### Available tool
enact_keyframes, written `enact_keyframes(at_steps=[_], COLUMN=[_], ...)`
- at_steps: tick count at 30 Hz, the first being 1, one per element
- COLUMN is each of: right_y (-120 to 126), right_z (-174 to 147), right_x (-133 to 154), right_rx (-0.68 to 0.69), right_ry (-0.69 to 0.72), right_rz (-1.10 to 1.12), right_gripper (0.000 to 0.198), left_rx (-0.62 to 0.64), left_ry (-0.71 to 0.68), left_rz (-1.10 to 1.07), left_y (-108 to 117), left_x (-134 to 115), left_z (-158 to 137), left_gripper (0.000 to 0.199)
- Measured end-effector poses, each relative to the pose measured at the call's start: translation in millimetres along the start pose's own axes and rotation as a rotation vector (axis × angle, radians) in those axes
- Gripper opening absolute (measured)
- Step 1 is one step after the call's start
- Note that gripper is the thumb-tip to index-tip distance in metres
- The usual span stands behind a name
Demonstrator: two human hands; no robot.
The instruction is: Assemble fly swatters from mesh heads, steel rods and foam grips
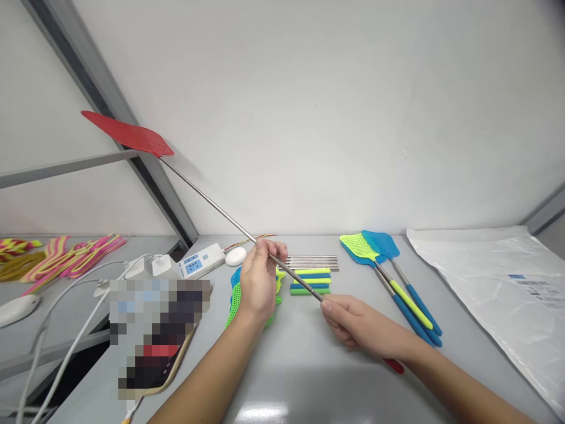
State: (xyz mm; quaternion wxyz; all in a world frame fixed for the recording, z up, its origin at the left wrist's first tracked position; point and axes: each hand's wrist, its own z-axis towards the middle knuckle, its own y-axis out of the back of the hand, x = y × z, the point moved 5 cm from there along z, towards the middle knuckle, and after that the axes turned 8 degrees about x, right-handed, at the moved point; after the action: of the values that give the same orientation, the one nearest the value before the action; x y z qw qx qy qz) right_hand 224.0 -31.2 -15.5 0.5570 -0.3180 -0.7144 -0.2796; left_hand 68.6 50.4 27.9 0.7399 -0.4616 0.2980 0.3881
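Note:
A red fly swatter (132,135) slants up to the left across the view, its metal rod drawn out long. My left hand (259,274) pinches the rod near its middle. Lower right, my right hand (353,321) is wrapped around the handle, whose red end shows below the wrist. Behind my left hand lie green and blue swatter heads (236,300), partly hidden. Several metal rods (313,262) rest side by side at the back, with yellow, blue and green handle grips (310,291) in front of them.
Whole swatters in yellow and blue (397,282) lie at the right, beside a white plastic bag (489,277). On the left are a blurred phone (176,368), a power strip (203,262), white cables and striped cords (75,259). A grey frame post (132,159) rises behind.

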Motion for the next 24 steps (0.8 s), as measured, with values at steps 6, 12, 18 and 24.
enact_keyframes(at_steps=[6, 12, 18, 24], right_y=[6, 6, 14, 9], right_z=[-1, -1, -2, 2], right_x=[4, 9, 5, 3], right_rx=[-0.141, -0.248, -0.368, -0.334], right_ry=[0.054, 0.14, 0.105, 0.114], right_rz=[-0.287, -0.606, -0.855, -0.81], right_gripper=[0.039, 0.031, 0.033, 0.034], left_rx=[0.028, 0.298, 0.375, 0.256], left_ry=[-0.013, 0.081, 0.081, 0.098], left_rz=[0.113, 0.32, 0.373, 0.332], left_y=[-5, -39, -44, -40], left_x=[11, 40, 40, 30], left_z=[-15, -56, -57, -46], left_gripper=[0.035, 0.03, 0.038, 0.04])
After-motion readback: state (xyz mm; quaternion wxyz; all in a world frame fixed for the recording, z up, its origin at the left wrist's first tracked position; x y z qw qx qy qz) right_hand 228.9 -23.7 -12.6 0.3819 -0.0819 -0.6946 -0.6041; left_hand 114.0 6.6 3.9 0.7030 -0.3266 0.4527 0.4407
